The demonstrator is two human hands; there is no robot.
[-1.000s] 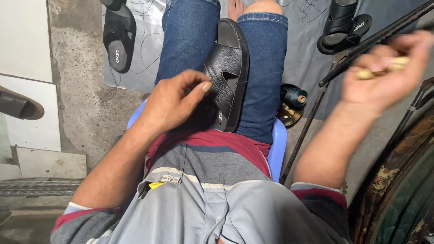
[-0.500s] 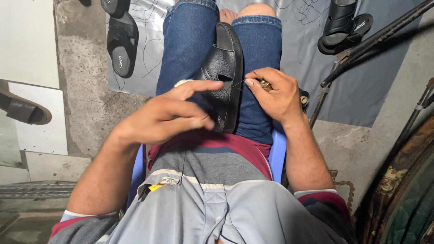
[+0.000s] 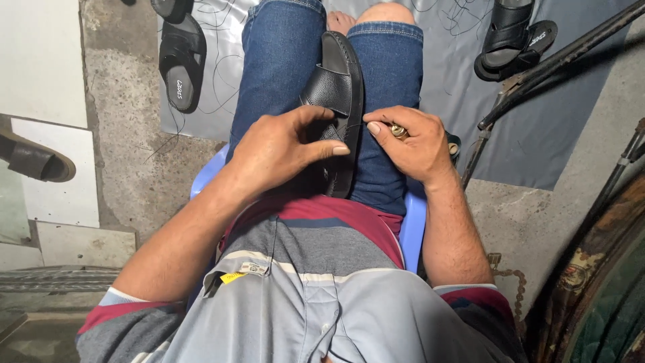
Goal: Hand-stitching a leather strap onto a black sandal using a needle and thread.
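Bare concrete floor point(image 3: 127, 161) at centre left gives open passage beside the blue chair point(image 3: 205, 178). Loose sandals point(image 3: 180, 62) crowd the upper left, another pair point(image 3: 514, 40) the upper right. A slanting metal rod point(image 3: 537, 77) bars the right side, above cluttered gear at lower right.

Black sandals point(image 3: 180, 64) on grey sheet point(image 3: 537, 128), blue plastic chair point(image 3: 411, 225), brown sandal point(image 3: 33, 160) on white tile.

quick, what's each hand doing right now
Left hand: closed on the black sandal, steadying it.
Right hand: pinching a small brass-coloured tool at the sandal's edge.
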